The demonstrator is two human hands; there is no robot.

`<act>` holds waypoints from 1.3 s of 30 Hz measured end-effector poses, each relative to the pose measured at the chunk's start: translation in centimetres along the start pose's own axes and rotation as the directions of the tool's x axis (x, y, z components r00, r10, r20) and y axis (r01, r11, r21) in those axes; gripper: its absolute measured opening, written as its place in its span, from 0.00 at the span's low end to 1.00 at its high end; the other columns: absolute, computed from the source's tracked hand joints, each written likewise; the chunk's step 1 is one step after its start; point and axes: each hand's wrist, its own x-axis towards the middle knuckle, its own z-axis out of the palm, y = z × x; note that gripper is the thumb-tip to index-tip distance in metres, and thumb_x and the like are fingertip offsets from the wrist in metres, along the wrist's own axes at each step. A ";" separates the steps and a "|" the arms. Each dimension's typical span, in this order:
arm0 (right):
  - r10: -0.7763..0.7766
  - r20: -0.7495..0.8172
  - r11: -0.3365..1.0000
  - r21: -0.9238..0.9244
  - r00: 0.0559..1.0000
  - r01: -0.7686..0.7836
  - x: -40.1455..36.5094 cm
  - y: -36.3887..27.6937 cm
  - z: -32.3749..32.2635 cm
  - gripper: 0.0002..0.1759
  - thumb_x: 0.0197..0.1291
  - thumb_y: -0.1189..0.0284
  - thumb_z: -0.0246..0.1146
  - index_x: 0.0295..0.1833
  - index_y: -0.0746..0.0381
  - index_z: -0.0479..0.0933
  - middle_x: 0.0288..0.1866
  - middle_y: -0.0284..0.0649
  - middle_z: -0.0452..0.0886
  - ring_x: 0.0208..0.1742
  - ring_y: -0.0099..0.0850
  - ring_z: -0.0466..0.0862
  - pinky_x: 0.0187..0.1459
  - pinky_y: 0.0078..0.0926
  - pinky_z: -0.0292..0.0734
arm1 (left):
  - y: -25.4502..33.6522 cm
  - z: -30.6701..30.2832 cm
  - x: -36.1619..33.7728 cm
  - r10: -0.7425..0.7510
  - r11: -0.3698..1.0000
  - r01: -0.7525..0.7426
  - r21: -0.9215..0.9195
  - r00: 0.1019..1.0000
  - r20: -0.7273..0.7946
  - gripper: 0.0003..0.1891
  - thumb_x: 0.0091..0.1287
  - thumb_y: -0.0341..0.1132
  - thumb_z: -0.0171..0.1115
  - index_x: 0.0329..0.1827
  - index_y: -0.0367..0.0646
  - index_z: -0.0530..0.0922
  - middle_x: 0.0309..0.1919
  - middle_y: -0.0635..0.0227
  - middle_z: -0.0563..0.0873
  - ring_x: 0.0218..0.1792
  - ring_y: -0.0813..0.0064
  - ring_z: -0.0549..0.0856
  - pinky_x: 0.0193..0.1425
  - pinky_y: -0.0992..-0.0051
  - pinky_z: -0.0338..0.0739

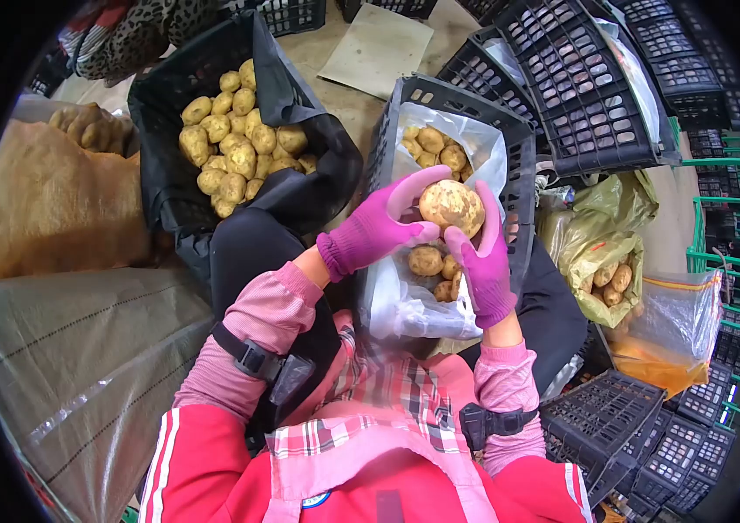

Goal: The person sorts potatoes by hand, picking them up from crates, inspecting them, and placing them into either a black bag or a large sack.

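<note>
A large potato (452,208) with patchy skin is held between my two hands, above a black crate (522,187) lined with white plastic. My left hand (387,218), in a pink-purple glove, grips its left side. My right hand (483,261), gloved alike, holds it from the right and below. Under my hands, more potatoes (426,261) lie inside the lined crate. To the left, a crate with a black cloth liner (331,144) holds a heap of yellow potatoes (239,157).
Stacked black crates (575,87) stand at the upper right. Green bags (601,218) with potatoes lie to the right, above an empty-looking black crate (605,410). Large sacks (56,200) and a grey sheet (82,349) fill the left. A flat board (377,50) lies on the floor ahead.
</note>
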 end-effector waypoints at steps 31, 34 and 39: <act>-0.051 -0.010 0.905 -0.424 0.999 0.042 1.9 -0.8 0.7 0.25 0.61 0.75 0.55 0.65 0.64 0.74 0.55 0.55 0.83 0.54 0.44 0.85 0.56 0.34 0.78 | -1.1 0.5 -0.7 0.220 0.859 -0.140 0.493 0.969 -0.109 0.36 0.70 0.35 0.62 0.77 0.36 0.56 0.69 0.55 0.69 0.69 0.65 0.71 0.72 0.70 0.65; -0.069 -0.072 0.901 -0.432 0.995 0.031 1.0 -0.8 0.3 0.25 0.57 0.79 0.52 0.62 0.64 0.77 0.53 0.54 0.84 0.54 0.44 0.86 0.56 0.33 0.78 | -0.9 0.6 -1.0 0.147 0.902 -0.088 0.422 0.983 -0.109 0.36 0.68 0.33 0.65 0.76 0.37 0.58 0.65 0.58 0.71 0.66 0.69 0.73 0.70 0.71 0.68; -0.186 -0.088 0.836 -0.537 0.979 0.111 2.6 2.0 0.8 0.23 0.63 0.76 0.56 0.65 0.65 0.74 0.62 0.51 0.80 0.63 0.44 0.79 0.66 0.35 0.71 | 0.1 0.7 -2.2 0.378 0.795 -0.107 0.598 0.858 -0.349 0.33 0.65 0.33 0.69 0.71 0.37 0.63 0.59 0.59 0.74 0.61 0.72 0.75 0.66 0.71 0.71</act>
